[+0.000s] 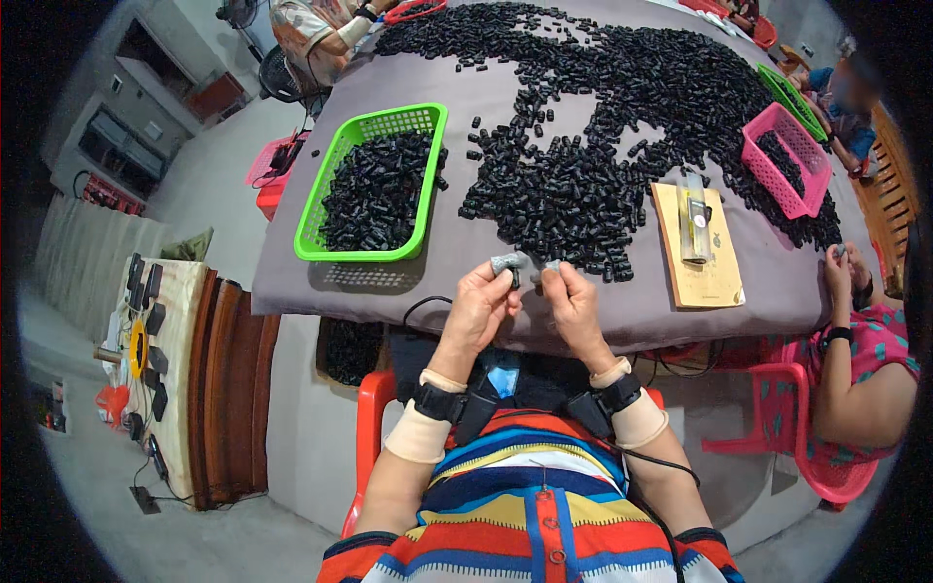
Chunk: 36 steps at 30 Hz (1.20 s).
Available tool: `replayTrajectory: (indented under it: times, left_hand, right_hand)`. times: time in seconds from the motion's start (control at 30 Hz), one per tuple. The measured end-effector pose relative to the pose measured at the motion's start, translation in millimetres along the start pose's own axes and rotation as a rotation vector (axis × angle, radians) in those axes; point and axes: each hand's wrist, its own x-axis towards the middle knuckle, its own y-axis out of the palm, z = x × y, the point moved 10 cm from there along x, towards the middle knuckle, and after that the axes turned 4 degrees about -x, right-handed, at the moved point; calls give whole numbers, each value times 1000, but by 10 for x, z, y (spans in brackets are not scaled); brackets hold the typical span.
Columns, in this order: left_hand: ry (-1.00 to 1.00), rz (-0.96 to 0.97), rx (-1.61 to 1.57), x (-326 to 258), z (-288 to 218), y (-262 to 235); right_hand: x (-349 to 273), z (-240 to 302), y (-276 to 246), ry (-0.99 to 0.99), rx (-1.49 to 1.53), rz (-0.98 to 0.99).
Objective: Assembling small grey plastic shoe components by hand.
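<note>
My left hand (476, 309) is over the near edge of the table, its thumb and fingers pinching a small black cylindrical piece (515, 278). Grey wrapping (505, 262) covers a fingertip of that hand. Just to the right, my right hand (575, 309) has its thumb and forefinger pressed together, also with grey at the tip. Whatever sits between those fingers is too small to make out. Right beyond both hands spreads a heap of similar black pieces (559, 204). A green basket (309, 243) full of such pieces stands to the left.
A clear plastic case (693, 228) lies on a brown notebook (714, 282) to the right. Farther right stand a pink basket (812, 185) and a green basket (777, 89). A co-worker's hand (844, 267) is at the table's right edge. The grey tablecloth (379, 291) shows around the baskets.
</note>
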Motion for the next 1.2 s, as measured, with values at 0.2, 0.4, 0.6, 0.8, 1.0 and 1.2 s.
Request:
replayTrajectory:
  times: [0.2, 0.4, 0.6, 0.8, 1.0, 1.2]
  left_hand:
    - [495, -185, 363, -78, -1561, -78]
    - [746, -482, 997, -112, -2049, -244]
    - [399, -118, 1093, 27, -370, 277]
    - [513, -190, 1560, 42, -125, 511]
    - [324, -112, 1192, 54, -152, 313]
    - [330, -31, 859, 86, -174, 170]
  right_hand:
    - [62, -50, -52, 127, 106, 25]
    - [95, -172, -70, 185, 204, 10]
    - [85, -335, -88, 294, 428, -9]
    - [87, -313, -112, 299, 443, -25]
    - [101, -271, -82, 239, 364, -2]
    - [110, -108, -65, 85, -17, 27]
